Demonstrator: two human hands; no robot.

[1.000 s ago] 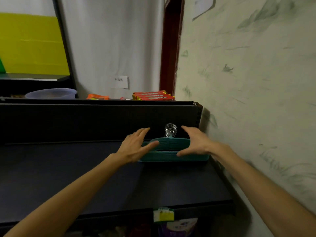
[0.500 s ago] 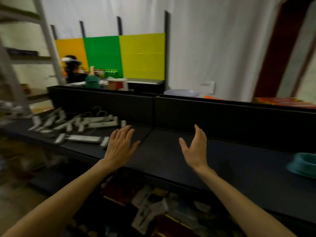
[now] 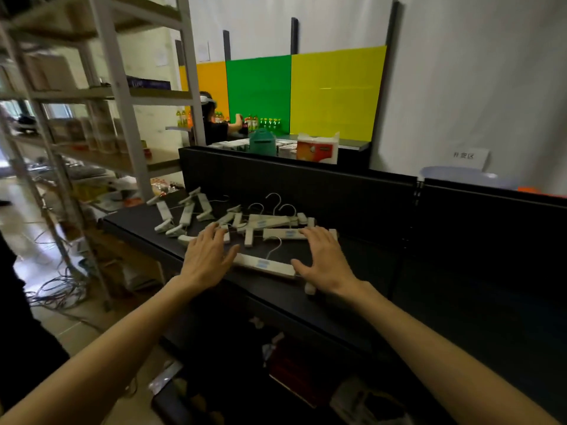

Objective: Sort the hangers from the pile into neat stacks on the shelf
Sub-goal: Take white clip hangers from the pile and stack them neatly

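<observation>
Pale hangers (image 3: 245, 223) | wire hooks | jumbled pile | black shelf (image 3: 352, 280)

White wall (image 3: 460, 87), metal racking (image 3: 122, 87) left.

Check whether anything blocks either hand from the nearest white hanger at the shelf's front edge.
Nothing visible does. The nearest white hanger lies apart from the pile, bare between the left hand and the right hand, both spread open at its ends on the black shelf.
</observation>
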